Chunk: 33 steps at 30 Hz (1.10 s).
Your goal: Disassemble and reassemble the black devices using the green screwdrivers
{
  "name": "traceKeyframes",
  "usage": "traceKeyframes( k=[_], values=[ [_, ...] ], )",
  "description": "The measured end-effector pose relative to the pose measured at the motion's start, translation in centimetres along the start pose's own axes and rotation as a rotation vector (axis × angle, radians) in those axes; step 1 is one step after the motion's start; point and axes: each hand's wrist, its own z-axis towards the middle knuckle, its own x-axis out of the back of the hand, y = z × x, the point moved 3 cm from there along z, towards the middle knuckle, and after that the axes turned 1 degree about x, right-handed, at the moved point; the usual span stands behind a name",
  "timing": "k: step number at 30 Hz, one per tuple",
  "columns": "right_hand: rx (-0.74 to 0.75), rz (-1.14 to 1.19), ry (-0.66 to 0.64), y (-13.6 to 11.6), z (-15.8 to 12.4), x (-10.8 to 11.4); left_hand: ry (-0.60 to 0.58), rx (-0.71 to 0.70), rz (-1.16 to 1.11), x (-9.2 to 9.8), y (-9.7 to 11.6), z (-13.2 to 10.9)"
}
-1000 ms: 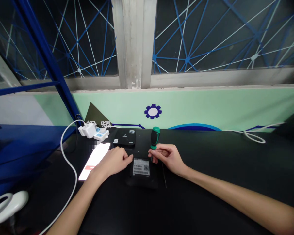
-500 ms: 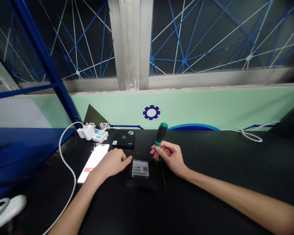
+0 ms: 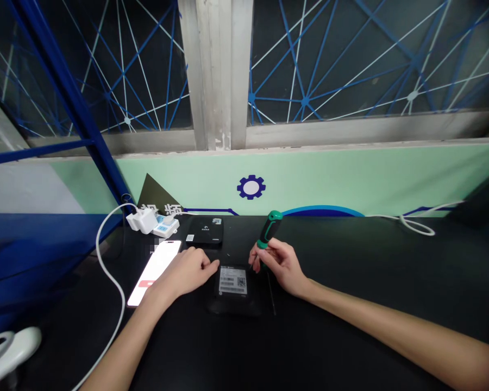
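Observation:
In the middle of the table lies a black box (image 3: 233, 305) with a white printed label facing up. My left hand (image 3: 193, 270) is at its far left corner, thumb against the edge and the other fingers curled, their tips hidden. My right hand (image 3: 283, 266) holds a green-and-black screwdriver (image 3: 271, 228), handle up and leaning right. Its shaft runs down toward the far right corner of the box; the tip is hard to make out. Below my right hand, a second screwdriver's thin shaft (image 3: 272, 296) lies on the table beside the box.
A lit phone (image 3: 157, 271) lies left, partly under my left forearm. Behind are another black box (image 3: 205, 231) and a white power strip (image 3: 165, 225) with a charger (image 3: 142, 220) and white cable (image 3: 118, 282). A white object (image 3: 18, 353) stands front left; another cable (image 3: 419, 229) lies back right.
The screwdriver handle has dipped slightly and leans further right. My right hand has shifted a little with it. My left hand and the labelled box have stayed in place.

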Motion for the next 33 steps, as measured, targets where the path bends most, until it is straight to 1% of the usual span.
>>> traceKeyframes(
  k=[11,22,26,33],
  values=[
    [0.040,-0.085,-0.119,-0.50,0.11,-0.53,0.011,-0.015,-0.004,-0.01,-0.01,-0.04],
    [0.051,-0.077,-0.152,-0.39,0.03,-0.57,0.019,-0.021,0.010,0.07,0.04,-0.05],
    [0.043,-0.076,-0.123,-0.32,-0.01,-0.39,0.021,-0.023,0.007,-0.12,-0.11,0.02],
    [0.015,-0.012,0.036,0.02,0.01,0.15,0.017,-0.020,-0.001,-0.23,-0.34,0.01]
  ],
)
